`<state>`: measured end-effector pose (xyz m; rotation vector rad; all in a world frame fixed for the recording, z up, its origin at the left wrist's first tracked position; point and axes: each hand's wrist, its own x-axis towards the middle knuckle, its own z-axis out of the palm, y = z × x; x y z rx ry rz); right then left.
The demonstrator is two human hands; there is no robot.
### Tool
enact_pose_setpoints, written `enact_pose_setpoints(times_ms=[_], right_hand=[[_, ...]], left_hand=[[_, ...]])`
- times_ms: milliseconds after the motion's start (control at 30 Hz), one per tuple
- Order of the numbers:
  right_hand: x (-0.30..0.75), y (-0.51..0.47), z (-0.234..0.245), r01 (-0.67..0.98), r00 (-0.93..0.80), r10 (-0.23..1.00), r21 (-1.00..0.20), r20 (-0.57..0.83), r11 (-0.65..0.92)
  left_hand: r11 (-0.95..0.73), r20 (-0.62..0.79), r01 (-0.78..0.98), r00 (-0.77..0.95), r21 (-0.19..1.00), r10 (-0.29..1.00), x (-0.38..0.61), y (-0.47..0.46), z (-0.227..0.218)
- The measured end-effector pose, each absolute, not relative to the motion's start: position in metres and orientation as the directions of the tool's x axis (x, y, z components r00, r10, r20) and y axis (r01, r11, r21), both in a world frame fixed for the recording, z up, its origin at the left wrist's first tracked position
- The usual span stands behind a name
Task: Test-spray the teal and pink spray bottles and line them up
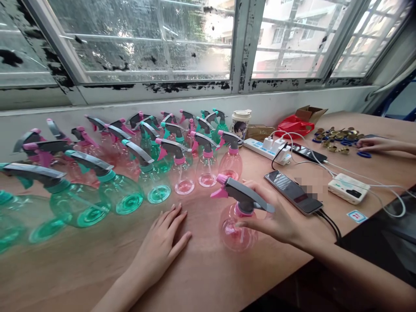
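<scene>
My right hand [273,212] is wrapped round a pink spray bottle [232,232], thumb across its body just below the grey and pink trigger head. The bottle stands upright or nearly so; I cannot tell whether its base touches the wood. My left hand [164,240] lies flat on the table [208,277], fingers stretched out, holding nothing. Beyond it, several green and pink spray bottles stand in rows, among them a green bottle [121,195] and a pink bottle [208,167], all with grey-topped trigger heads.
At the right lie a phone [289,190], a second phone [308,152], a power strip [266,149], a white box with cables [347,188] and a red bag [294,125]. A lidded cup [241,125] stands at the back. Another person's hand [373,144] is near small brass-coloured pieces [341,136].
</scene>
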<state>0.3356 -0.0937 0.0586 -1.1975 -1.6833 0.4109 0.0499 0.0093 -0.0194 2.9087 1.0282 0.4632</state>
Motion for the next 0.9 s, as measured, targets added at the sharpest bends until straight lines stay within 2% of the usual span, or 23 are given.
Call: enact_pose_setpoints(times_ms=[100,267,367,600,900], right_hand=[[0.334,-0.095,0.072,0.461,-0.029,0.911,-0.803,0.411,0.377],[0.326,-0.092,0.091,0.43,-0.098,0.937,-0.835,0.335,0.344],[0.32,-0.086,0.09,0.397,-0.116,0.922,-0.834,0.368,0.383],[0.311,-0.079,0.077,0.413,-0.036,0.901,-0.815,0.432,0.407],[0.306,-0.078,0.077,0.382,-0.063,0.914,-0.837,0.401,0.393]], left_hand=[[-0.783,0.275,0.611,0.737,0.117,0.617,0.05,0.009,-0.019],[-0.783,0.266,0.611,0.741,0.115,0.617,0.051,0.007,-0.017],[-0.78,0.263,0.616,0.738,0.112,0.621,0.052,0.006,-0.017],[-0.771,0.24,0.627,0.736,0.112,0.633,0.051,0.006,-0.017],[-0.774,0.245,0.622,0.737,0.119,0.63,0.052,0.005,-0.017]])
